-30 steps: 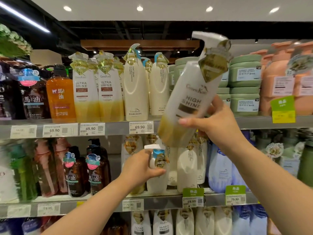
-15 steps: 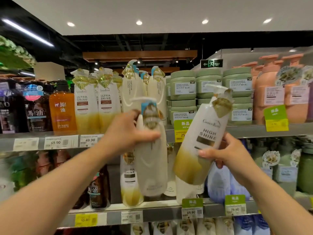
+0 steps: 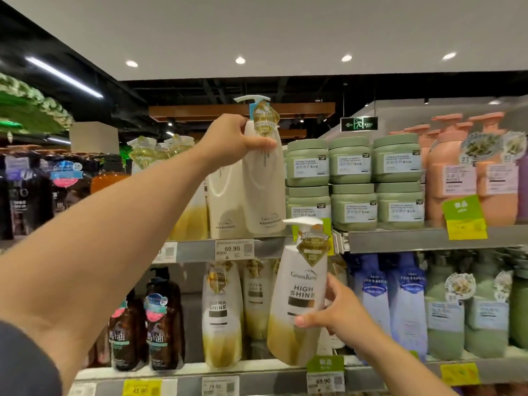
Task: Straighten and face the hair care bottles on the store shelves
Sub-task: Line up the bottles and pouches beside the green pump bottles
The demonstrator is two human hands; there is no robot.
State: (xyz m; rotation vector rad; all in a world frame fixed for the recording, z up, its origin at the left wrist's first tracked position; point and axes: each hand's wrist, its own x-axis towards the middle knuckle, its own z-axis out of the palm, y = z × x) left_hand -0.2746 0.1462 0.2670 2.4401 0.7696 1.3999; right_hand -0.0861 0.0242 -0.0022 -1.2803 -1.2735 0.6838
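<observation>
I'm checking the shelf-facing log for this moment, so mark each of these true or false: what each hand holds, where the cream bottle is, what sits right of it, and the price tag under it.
1. The left hand grips a cream pump bottle near its neck. True.
2. That bottle stands on the lower shelf. False: it is at the upper shelf.
3. The right hand holds nothing. False: it holds the High Shine bottle.
4. Green jars are stacked to the right of the cream bottle. True.
5. The price tag under it reads 49.90. False: it reads 69.90.
</observation>
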